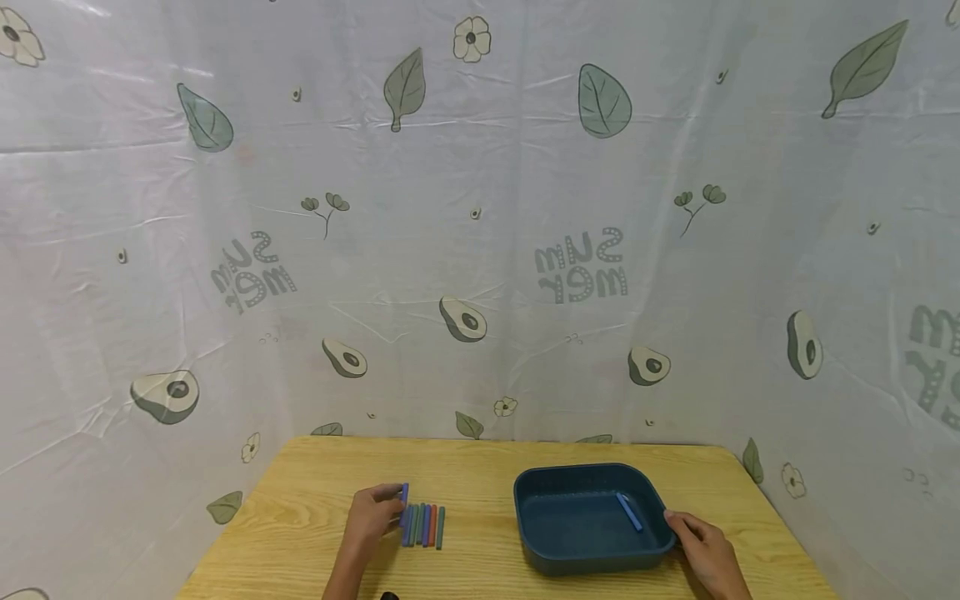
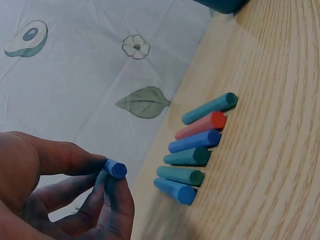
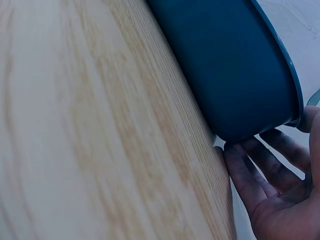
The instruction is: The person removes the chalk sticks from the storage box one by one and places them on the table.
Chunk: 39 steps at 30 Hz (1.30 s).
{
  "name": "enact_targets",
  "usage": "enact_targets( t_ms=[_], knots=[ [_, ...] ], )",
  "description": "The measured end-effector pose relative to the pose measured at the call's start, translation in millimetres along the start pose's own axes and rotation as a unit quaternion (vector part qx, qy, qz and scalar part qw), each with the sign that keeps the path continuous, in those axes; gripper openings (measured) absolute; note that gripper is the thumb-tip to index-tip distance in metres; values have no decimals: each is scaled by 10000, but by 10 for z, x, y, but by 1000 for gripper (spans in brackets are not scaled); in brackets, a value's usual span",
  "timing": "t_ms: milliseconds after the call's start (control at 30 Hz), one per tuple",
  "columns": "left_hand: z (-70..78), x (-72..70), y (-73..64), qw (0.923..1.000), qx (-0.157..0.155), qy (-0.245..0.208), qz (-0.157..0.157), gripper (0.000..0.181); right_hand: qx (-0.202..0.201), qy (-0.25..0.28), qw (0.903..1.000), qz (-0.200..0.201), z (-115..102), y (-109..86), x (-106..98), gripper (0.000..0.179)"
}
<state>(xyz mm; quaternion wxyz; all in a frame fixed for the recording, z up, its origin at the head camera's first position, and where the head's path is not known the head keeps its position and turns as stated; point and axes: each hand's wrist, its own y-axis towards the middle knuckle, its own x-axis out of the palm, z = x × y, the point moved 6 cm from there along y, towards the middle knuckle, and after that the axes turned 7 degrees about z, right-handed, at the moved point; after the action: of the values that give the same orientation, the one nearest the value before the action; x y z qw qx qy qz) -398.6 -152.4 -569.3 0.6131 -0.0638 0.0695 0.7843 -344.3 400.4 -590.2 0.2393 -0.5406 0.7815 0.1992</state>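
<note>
My left hand (image 1: 369, 518) pinches a blue chalk stick (image 2: 116, 168) between thumb and fingertips, just above the left end of a row of chalk sticks. That row lies side by side on the table, with a light blue stick (image 2: 175, 191), green ones, a darker blue one (image 2: 195, 141) and a red one (image 2: 201, 125). To the right stands a dark blue rectangular bin (image 1: 592, 560), with one blue chalk stick (image 1: 628, 512) lying inside. My right hand (image 1: 703, 550) holds the bin's right side, thumb at the rim and fingers against the outer wall.
The wooden table (image 1: 465, 467) runs back to a patterned plastic curtain (image 1: 480, 250) that surrounds it on the sides too. A small black object (image 1: 389, 596) shows at the bottom edge of the head view.
</note>
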Motion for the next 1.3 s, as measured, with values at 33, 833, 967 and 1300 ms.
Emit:
enact_targets(
  t_ms=[33,833,967,1300],
  knots=[
    [-7,-6,5,10000,19,11,-2,42,6,-11,10000,-22,-2,1,0,75],
    [-197,-26,78,9944,340,953,316,37,145,3,9999,-85,35,29,2,79],
    [-149,-34,58,9876,707,1307,502,37,147,-25,9999,-76,37,26,3,78],
    [-87,-48,11,9831,731,1569,591,37,129,-135,9998,-35,26,36,-5,77]
  ],
)
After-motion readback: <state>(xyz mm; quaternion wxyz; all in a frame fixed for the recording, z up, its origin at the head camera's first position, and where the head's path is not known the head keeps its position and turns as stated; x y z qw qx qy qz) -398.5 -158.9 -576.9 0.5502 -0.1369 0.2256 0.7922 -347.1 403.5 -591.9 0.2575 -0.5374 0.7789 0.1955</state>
